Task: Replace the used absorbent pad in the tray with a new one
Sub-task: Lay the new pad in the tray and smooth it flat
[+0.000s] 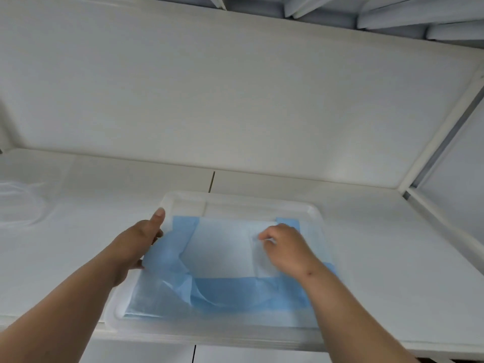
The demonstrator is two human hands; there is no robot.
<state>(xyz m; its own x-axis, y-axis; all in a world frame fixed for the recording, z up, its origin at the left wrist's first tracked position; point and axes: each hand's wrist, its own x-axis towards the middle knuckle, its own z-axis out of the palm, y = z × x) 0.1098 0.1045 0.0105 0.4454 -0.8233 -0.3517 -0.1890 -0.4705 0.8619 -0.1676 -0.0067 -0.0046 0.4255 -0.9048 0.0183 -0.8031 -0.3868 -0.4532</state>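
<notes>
A translucent white plastic tray [309, 213] sits on the white counter, close to its front edge. Inside lies a blue absorbent pad [230, 289], partly folded so its pale white side [220, 247] faces up. My left hand [138, 244] grips the pad's raised left edge at the tray's left rim, thumb pointing up. My right hand [285, 247] pinches the pale folded layer near the pad's far right corner. The pad's left portion is crumpled and lifted; its near edge lies flat.
A clear plastic bag or wrapper [21, 203] lies on the counter at far left. A white back wall [235, 100] rises behind the tray. A white side panel with a metal frame [445, 127] closes the right.
</notes>
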